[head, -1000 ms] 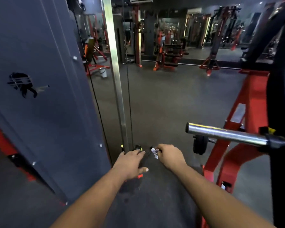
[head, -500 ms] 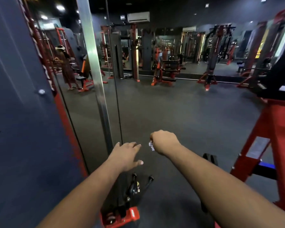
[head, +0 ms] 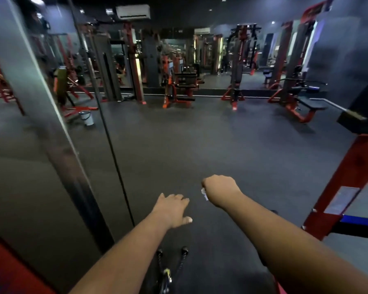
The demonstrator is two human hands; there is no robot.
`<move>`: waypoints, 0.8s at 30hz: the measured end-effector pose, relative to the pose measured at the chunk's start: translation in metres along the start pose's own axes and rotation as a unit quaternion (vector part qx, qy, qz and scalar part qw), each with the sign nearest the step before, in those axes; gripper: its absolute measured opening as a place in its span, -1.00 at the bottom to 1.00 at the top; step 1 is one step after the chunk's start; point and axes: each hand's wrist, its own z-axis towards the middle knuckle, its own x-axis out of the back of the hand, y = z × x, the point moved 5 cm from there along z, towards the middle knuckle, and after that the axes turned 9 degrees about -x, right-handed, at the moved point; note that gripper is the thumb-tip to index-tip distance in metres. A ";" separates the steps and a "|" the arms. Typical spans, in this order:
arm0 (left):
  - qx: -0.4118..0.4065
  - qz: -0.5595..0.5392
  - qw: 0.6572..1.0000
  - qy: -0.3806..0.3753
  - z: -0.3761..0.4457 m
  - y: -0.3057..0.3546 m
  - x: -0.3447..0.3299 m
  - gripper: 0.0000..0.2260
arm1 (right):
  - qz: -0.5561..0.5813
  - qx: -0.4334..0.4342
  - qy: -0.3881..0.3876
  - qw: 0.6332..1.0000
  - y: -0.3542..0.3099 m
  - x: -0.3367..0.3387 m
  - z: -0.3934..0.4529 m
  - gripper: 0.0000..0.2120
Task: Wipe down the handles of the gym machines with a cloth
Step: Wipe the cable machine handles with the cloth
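My right hand [head: 220,190] is curled into a fist around a small white cloth [head: 204,193], of which only a scrap shows at the thumb side. My left hand [head: 172,210] is held out flat beside it, fingers straight, holding nothing. Both hands hover in the air above the dark floor. Below them, a black rope handle [head: 171,262] with two knobbed ends hangs on the cable machine, with a yellow clip at its lower end. Neither hand touches it.
A chrome post [head: 51,132] and a black cable [head: 113,149] of the cable machine rise at my left. A red machine frame [head: 348,187] stands at the right. A white bucket [head: 87,118] sits on the floor, with more red machines along the mirrored back wall.
Both hands have let go of the rope handle and lifted away from it. My view has tilted up from the floor toward the gym hall.
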 end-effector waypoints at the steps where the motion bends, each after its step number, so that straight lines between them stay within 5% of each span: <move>1: -0.013 0.008 1.000 -0.006 0.017 -0.007 0.005 -0.31 | 0.003 -0.009 0.003 1.000 0.004 0.002 0.014 -0.85; 12: 0.004 -0.033 0.999 -0.001 0.182 -0.086 0.023 -0.28 | 0.029 -0.050 0.002 0.998 0.042 -0.009 0.184 -0.88; 24: 0.111 -0.059 0.992 -0.007 0.356 -0.204 0.030 -0.32 | 0.056 0.063 -0.027 0.996 0.064 -0.031 0.451 -0.89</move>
